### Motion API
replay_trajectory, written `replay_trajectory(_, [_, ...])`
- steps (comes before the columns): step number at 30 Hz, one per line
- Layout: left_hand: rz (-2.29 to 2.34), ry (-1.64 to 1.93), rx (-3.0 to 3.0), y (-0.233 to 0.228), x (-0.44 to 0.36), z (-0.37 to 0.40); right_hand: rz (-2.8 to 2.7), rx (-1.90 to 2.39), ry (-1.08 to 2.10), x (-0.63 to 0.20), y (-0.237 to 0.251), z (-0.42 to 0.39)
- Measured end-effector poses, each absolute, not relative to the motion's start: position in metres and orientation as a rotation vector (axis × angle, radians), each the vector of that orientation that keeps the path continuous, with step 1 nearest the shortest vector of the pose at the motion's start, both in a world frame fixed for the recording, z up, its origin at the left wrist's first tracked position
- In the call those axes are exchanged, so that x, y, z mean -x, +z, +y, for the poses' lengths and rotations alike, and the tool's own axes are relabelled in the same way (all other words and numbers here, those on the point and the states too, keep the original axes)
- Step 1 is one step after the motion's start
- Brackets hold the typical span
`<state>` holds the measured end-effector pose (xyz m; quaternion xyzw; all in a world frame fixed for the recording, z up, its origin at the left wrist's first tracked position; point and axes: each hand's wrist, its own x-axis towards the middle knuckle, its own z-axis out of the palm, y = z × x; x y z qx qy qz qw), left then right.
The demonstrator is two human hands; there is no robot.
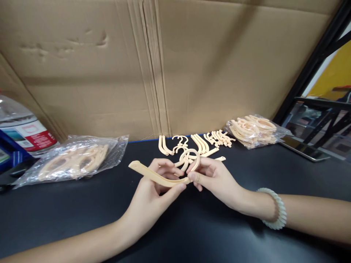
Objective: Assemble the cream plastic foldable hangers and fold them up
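Dark matte tabletop [192, 233], cardboard right behind. Sitting on it: clear bag of cream plastic pieces [71, 160] far left, second bag [253, 130] back right, loose hooks and curved arms [196, 144] spread mid-back between them.

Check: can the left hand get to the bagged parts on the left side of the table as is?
Probably not straight away: the left hand is gripping the curved arm piece. The path over the dark table to the plastic bag looks free.
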<state>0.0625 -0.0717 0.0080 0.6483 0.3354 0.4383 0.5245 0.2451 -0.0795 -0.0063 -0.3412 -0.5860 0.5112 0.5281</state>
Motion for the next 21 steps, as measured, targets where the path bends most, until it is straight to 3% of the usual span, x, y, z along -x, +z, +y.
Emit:
replay_trajectory(7, [0.822,1.052,-1.447,0.010,-0.062,-0.069,-1.452,0.765,1.270,-0.253,0.001,-0.067])
replay_trajectory(15, [0.821,1.091,-1.310,0.006,-0.063,-0.067,-2.189,1.058,0.240,-0.315,0.010,0.003])
replay_trajectory(21, [0.827,1.093,-1.296,0.008,-0.063,-0.067,-2.326,1.038,0.227,-0.322,0.003,0.011])
